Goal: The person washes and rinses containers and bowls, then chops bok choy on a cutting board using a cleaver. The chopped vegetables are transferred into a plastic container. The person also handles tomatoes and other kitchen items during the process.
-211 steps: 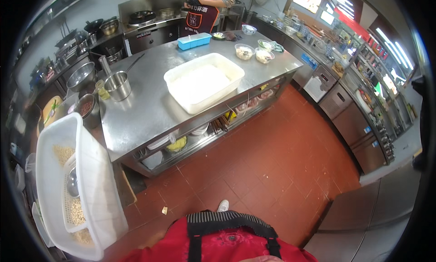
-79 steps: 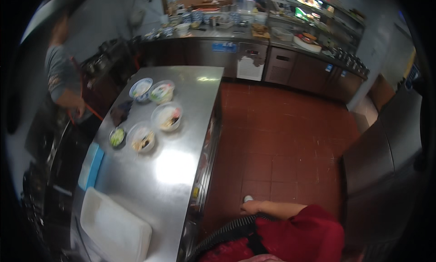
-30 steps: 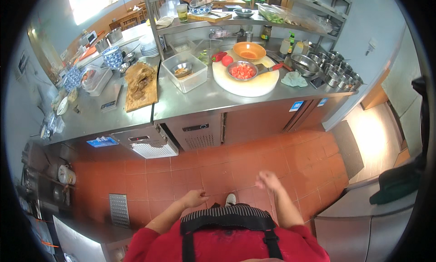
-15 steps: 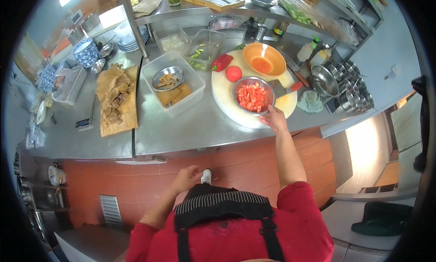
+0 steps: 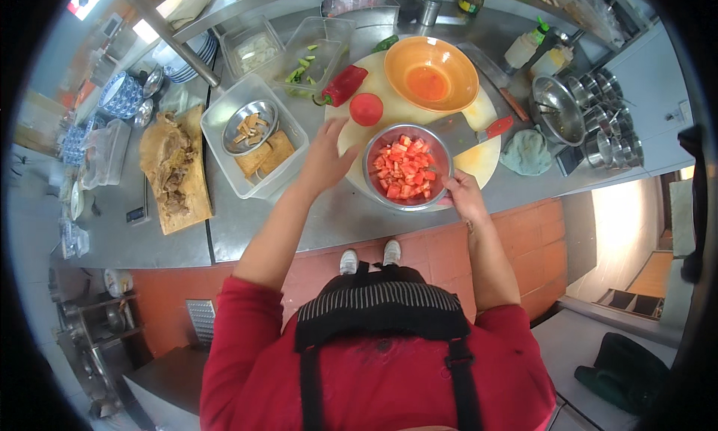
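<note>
My right hand grips the near right rim of a metal bowl full of diced tomato. The bowl is at the near side of a round pale cutting board. Fingers apart and holding nothing, my left hand hovers left of the bowl, just short of a whole tomato. A red pepper lies beyond that tomato. Behind the metal bowl sits an orange bowl with a little red liquid inside. A cleaver with a red handle rests on the board, partly hidden by the metal bowl.
Left of the board stands a clear plastic tub with a small metal bowl and brown slabs. Further left, a wooden board bears cooked meat. Squeeze bottles, a cloth and metal cups are on the right. A shelf overhangs the back.
My left hand has risen from beside my body to over the counter, near the tomato. My right hand keeps its hold on the metal bowl. The view has moved closer to the counter.
</note>
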Demonstrator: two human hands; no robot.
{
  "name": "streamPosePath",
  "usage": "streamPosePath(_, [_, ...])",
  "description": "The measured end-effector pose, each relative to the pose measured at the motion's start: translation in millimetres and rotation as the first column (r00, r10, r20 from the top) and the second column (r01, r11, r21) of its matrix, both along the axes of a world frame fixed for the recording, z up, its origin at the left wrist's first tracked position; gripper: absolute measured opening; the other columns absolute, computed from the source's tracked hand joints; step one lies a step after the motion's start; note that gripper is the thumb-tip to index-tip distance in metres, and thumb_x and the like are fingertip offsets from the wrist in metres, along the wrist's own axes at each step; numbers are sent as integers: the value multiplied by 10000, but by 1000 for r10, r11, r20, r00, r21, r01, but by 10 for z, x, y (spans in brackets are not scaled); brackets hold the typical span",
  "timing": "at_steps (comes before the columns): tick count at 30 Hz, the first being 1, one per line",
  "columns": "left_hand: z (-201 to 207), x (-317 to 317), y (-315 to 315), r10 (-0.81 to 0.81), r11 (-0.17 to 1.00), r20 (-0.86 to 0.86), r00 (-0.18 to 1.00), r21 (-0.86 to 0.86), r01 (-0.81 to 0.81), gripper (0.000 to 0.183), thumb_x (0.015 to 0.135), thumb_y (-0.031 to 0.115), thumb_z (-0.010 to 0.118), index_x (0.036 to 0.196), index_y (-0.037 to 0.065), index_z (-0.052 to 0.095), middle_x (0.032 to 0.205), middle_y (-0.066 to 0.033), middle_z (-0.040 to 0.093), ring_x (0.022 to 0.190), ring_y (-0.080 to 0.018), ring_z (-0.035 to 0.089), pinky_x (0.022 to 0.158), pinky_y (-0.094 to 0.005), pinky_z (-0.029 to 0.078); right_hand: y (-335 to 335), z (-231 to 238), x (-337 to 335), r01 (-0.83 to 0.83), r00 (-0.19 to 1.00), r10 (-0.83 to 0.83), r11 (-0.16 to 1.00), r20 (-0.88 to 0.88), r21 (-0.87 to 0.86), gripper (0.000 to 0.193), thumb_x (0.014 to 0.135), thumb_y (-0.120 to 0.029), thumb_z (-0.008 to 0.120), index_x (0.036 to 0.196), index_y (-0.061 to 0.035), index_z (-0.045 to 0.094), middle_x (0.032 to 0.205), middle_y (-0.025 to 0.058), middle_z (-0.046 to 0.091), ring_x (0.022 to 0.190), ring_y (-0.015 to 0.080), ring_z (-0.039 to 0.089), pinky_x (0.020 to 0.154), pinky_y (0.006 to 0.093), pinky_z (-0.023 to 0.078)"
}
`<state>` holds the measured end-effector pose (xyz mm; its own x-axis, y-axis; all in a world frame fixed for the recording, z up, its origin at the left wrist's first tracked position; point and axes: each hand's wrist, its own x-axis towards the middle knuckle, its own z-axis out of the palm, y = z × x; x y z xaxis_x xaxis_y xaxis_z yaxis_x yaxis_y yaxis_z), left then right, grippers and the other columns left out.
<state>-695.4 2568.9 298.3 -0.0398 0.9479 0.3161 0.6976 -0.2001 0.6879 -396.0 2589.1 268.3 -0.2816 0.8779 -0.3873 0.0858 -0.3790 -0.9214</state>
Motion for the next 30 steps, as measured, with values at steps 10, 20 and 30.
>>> streamPosePath(10, [-183, 283, 1037, -5, 954, -361, 933, -282, -104, 700, 696, 251, 708, 1279, 14, 401, 1258, -208, 435, 1052, -400, 516, 900, -414, 448, 130, -47, 221, -152, 982, 149, 988, -116, -25, 216, 926, -103, 468, 1083, -3, 579, 915, 43, 641, 756, 89, 607, 647, 234, 520])
streamPosePath(20, [246, -55, 130, 287, 934, 841, 458, -352, 61, 556, 837, 265, 650, 1255, -19, 419, 1110, -170, 578, 926, -250, 627, 722, -326, 549, 329, -133, -75, -166, 982, 165, 986, -91, 1, 175, 926, -113, 474, 1032, -3, 559, 870, 49, 633, 721, 105, 610, 622, 246, 521])
streamPosePath(30, [32, -90, -990, 335, 942, 910, -245, -322, 90, 563, 887, 523, 464, 1162, 31, 480, 915, -182, 630, 615, -289, 632, 465, -305, 515, 409, -91, -392, -111, 973, 97, 992, -209, -55, 176, 925, -124, 466, 1022, 18, 503, 927, 117, 613, 763, 178, 638, 674, 305, 565])
